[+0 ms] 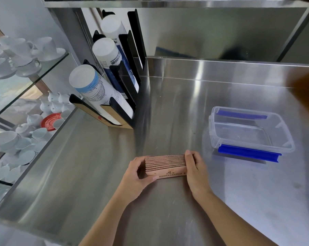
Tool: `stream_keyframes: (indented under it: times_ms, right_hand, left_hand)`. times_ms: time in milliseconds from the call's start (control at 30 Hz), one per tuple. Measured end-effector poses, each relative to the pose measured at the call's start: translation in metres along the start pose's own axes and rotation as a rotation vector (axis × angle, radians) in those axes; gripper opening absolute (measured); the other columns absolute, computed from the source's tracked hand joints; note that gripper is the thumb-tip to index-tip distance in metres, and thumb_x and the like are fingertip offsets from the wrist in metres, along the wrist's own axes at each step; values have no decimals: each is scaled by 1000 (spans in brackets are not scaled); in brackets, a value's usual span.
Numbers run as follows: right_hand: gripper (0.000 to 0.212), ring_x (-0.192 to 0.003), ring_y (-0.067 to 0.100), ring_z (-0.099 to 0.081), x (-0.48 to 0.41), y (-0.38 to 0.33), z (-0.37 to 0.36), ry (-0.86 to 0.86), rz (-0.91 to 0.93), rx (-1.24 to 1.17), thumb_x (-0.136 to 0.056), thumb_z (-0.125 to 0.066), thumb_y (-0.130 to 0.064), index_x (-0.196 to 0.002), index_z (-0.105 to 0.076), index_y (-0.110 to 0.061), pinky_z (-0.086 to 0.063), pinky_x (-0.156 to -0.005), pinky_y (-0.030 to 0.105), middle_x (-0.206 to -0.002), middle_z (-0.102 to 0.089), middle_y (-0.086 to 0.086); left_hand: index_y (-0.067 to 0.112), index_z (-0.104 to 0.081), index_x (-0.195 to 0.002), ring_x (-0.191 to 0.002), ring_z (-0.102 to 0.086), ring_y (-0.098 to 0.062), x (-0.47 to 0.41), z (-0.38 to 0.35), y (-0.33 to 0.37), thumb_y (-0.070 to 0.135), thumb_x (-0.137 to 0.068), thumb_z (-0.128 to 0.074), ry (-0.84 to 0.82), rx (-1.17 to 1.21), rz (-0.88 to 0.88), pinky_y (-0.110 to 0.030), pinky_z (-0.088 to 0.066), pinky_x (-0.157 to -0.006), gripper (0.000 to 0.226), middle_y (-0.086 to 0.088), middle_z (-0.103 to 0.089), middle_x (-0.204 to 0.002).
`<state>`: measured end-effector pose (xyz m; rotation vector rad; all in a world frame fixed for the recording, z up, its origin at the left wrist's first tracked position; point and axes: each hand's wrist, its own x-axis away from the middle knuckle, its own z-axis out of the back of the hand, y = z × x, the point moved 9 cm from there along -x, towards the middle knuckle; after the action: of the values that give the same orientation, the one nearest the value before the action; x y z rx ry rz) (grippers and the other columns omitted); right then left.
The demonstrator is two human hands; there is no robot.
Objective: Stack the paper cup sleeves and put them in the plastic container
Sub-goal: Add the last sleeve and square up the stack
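Note:
A stack of brown paper cup sleeves point(165, 164) stands on edge on the steel counter, pressed together into one block. My left hand point(138, 174) grips its left end, thumb along the front face. My right hand point(196, 170) presses flat against its right end. A clear plastic container point(221, 137) with blue clip handles sits open and empty on the counter, to the right of and slightly beyond the sleeves, apart from both hands.
A black cup dispenser rack point(127, 96) holding three rows of paper cups stands at the back left of the steel counter point(176, 107). Glass shelves point(25, 82) with white cups and saucers lie left. A steel shelf point(168, 3) runs overhead.

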<state>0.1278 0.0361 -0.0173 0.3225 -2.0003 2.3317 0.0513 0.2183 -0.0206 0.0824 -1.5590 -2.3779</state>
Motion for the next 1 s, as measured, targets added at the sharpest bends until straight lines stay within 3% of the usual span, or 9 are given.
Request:
stream_keyframes:
  times_ms: [133,267,300,400,500,633,800,933,1000]
  right_hand:
    - [30,-73,10,-52,-2,-2,0,-89,14,62,-95,-41,-32,-82,-56,-9,-38,-64,10,-74,-57,-2]
    - [14,-90,2,-57,1,0,5,-244,-20,58,-90,-50,-32,-97,-61,-25,-42,-79,15,-96,-65,-7]
    - [17,-95,0,-57,3,-1,6,-316,-29,64,-88,-56,-27,-104,-58,-29,-43,-82,14,-101,-64,-10]
    - [56,-96,-3,-61,5,1,10,-491,-58,75,-76,-70,-3,-120,-49,-29,-49,-82,10,-107,-63,-14]
    - [60,-95,-1,-63,2,-2,17,-470,-61,43,-73,-65,13,-122,-51,-19,-49,-77,5,-108,-64,-6]
    - [56,-88,-5,-61,1,-3,20,-400,-87,20,-74,-63,14,-122,-52,-12,-48,-70,1,-109,-62,-5]
    - [46,-84,-3,-64,2,0,24,-333,-103,46,-74,-67,7,-108,-54,-20,-50,-71,4,-101,-65,-6]
    - [41,-81,3,-62,4,-4,26,-274,-109,-29,-73,-66,12,-102,-54,-14,-51,-66,4,-93,-65,-3]
    - [37,-78,7,-63,7,-7,28,-239,-113,-109,-73,-63,16,-93,-54,-15,-53,-63,7,-88,-65,-1]
  left_hand:
    - [34,-53,-106,-115,-47,-12,1,3,5,13,-74,-75,25,-81,-46,3,-34,-88,44,13,-53,-116]
    - [19,-57,-114,-116,-43,-11,1,2,5,13,-76,-73,29,-109,-26,9,-28,-83,42,6,-51,-122]
    - [18,-57,-114,-116,-42,-10,1,1,5,13,-76,-73,29,-113,-26,10,-27,-83,42,6,-50,-122]
    - [21,-56,-112,-115,-40,-9,3,1,7,14,-76,-73,30,-117,-26,11,-26,-81,40,7,-50,-121]
    - [22,-57,-113,-116,-39,-8,2,1,7,15,-76,-73,34,-113,-14,10,-29,-82,40,9,-49,-122]
    - [27,-59,-110,-118,-40,-8,1,4,5,15,-73,-76,45,-86,3,0,-33,-86,43,11,-51,-123]
    - [31,-62,-109,-114,-48,-10,2,6,2,11,-73,-75,-6,-27,50,-12,-36,-92,44,5,-61,-119]
    - [33,-61,-98,-96,-64,-4,3,8,1,-2,-68,-76,66,176,98,-27,-47,-94,49,5,-72,-104]
    - [21,-55,-91,-83,-66,-17,2,11,-2,-8,-67,-74,127,300,119,-37,-46,-88,42,6,-77,-86]
